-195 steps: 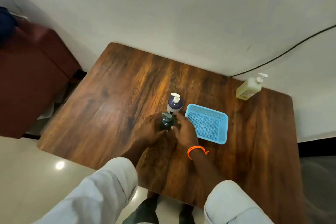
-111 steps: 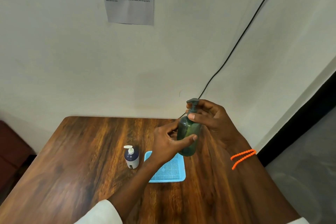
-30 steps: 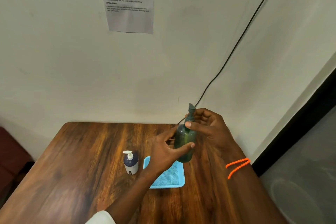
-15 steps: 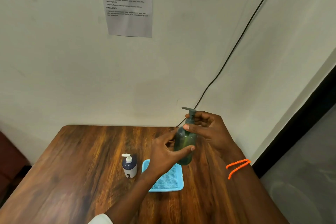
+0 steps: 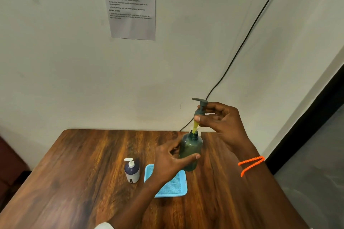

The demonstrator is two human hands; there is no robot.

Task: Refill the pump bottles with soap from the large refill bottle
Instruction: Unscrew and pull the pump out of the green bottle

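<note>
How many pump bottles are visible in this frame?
2. The green pump bottle is held above the table in the left hand, its pump head lifted out by the right hand. The dark bottle stands beside the blue tray. Others may lie outside view.

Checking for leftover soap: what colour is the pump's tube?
Yellow-green, on the tube in the head view.

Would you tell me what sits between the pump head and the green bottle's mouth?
A yellowish tube bridges pump head and green bottle, head view.
</note>
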